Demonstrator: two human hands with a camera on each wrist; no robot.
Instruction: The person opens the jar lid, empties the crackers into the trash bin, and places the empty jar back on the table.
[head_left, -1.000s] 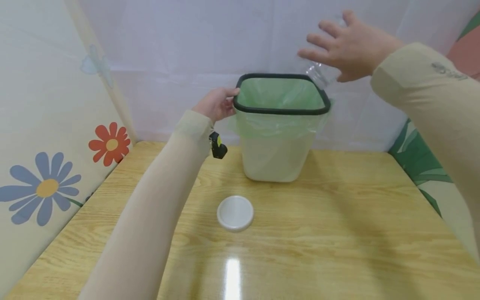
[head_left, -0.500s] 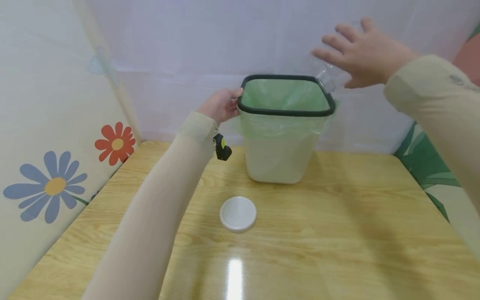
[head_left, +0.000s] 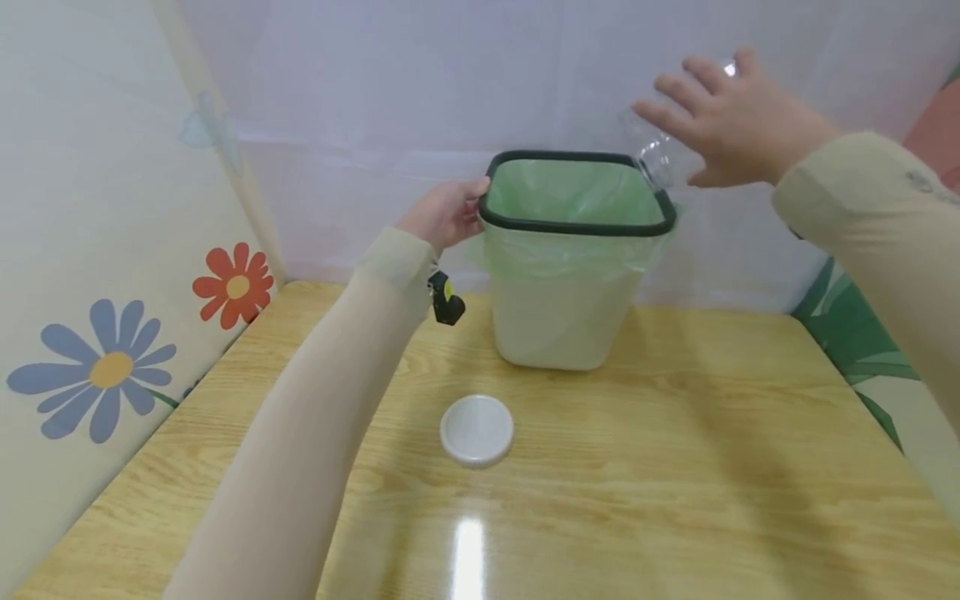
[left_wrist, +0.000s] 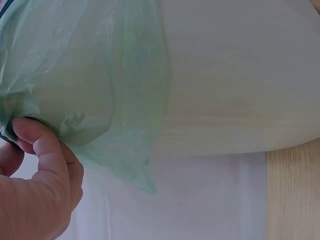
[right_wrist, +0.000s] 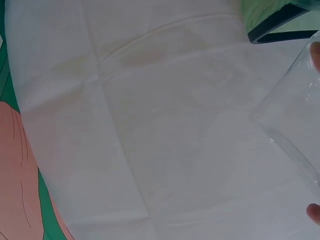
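Observation:
My left hand (head_left: 448,213) pinches the black rim (head_left: 577,227) of a pale wastebasket (head_left: 558,321) at its left side. In the left wrist view, thumb and fingers close over the rim through the green bin liner (left_wrist: 115,90). Above the rim's right side, my right hand (head_left: 738,125) holds a clear plastic jar (head_left: 655,158), tilted with its lower end at the rim; the hand hides much of it. At the right edge of the right wrist view, the jar (right_wrist: 292,112) sits between fingertips. No contents show inside it. A round white lid (head_left: 477,430) lies on the table.
The wastebasket stands near the back of the wood-grain table (head_left: 637,483). A white cloth backdrop (head_left: 390,83) hangs close behind it. Panels with printed flowers (head_left: 111,369) and leaves border the left and right sides.
My right hand and the jar have shifted slightly right and down relative to the wastebasket. The left hand keeps its hold on the rim. The head view has turned a little.

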